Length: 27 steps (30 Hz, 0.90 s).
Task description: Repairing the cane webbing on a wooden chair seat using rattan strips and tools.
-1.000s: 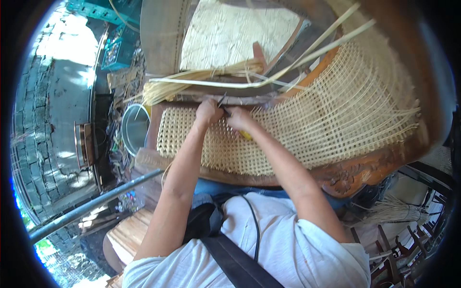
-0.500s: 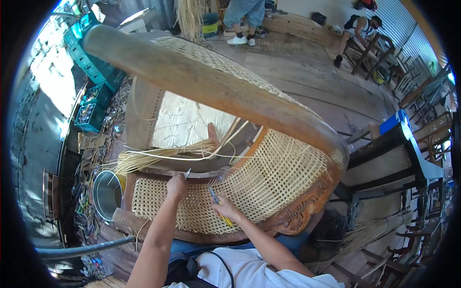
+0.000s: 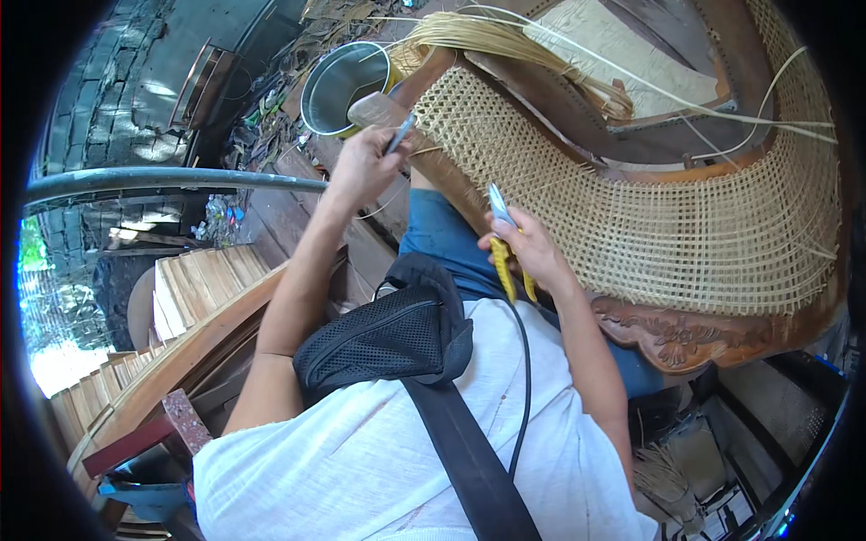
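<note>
A large wooden chair frame (image 3: 699, 347) with carved trim lies across my lap, its panel of woven cane (image 3: 631, 234) facing up. My left hand (image 3: 363, 169) is closed round a small grey pointed tool (image 3: 402, 132), held beside the wooden end of the frame. In my right hand (image 3: 530, 248) are pliers with yellow handles (image 3: 502, 264), their jaws pointing up near the cane's near-left edge. Whether the jaws touch the cane I cannot tell. Loose cane strands (image 3: 492, 34) lie bundled across the frame's far side.
A metal bucket (image 3: 311, 90) stands beyond my left hand. A grey pipe (image 3: 171, 178) juts in from the left, above stacked wooden pieces (image 3: 203, 287). Scraps litter the ground along the wall. Dark chair parts (image 3: 758, 410) lie at lower right.
My view has swung left and down. The left hand has shifted from the cane's inner edge to the frame's left end, tool still held. The pliers have also moved left, toward the near edge.
</note>
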Available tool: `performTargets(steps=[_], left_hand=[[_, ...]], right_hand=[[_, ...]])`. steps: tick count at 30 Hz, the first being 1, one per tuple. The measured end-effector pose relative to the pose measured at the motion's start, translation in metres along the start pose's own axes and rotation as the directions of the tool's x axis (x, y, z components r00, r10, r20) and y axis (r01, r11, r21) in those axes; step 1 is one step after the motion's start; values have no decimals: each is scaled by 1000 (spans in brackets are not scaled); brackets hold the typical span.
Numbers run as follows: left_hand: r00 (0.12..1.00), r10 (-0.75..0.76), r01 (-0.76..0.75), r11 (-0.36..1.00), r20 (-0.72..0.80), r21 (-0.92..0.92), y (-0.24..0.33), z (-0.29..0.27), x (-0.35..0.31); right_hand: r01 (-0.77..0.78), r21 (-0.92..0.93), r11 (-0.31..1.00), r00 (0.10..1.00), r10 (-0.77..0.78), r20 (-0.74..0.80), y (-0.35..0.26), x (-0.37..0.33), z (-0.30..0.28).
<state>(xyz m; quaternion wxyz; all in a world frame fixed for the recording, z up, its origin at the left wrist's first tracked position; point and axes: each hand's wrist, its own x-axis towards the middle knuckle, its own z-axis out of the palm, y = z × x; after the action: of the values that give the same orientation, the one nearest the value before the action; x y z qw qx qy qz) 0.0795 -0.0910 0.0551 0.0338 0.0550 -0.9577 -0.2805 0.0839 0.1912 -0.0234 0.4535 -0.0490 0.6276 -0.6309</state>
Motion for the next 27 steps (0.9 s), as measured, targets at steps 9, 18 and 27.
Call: performTargets(steps=[9, 18, 27], left_hand=[[989, 149, -149, 941, 24, 305, 1, 25, -6], [962, 10, -151, 854, 274, 498, 22, 3, 22], [961, 59, -197, 830, 269, 522, 13, 0, 46]], right_hand=[[-39, 3, 999, 992, 39, 121, -35, 51, 43], [-115, 75, 991, 971, 96, 217, -46, 74, 37], [-145, 116, 983, 963, 113, 246, -63, 76, 43]])
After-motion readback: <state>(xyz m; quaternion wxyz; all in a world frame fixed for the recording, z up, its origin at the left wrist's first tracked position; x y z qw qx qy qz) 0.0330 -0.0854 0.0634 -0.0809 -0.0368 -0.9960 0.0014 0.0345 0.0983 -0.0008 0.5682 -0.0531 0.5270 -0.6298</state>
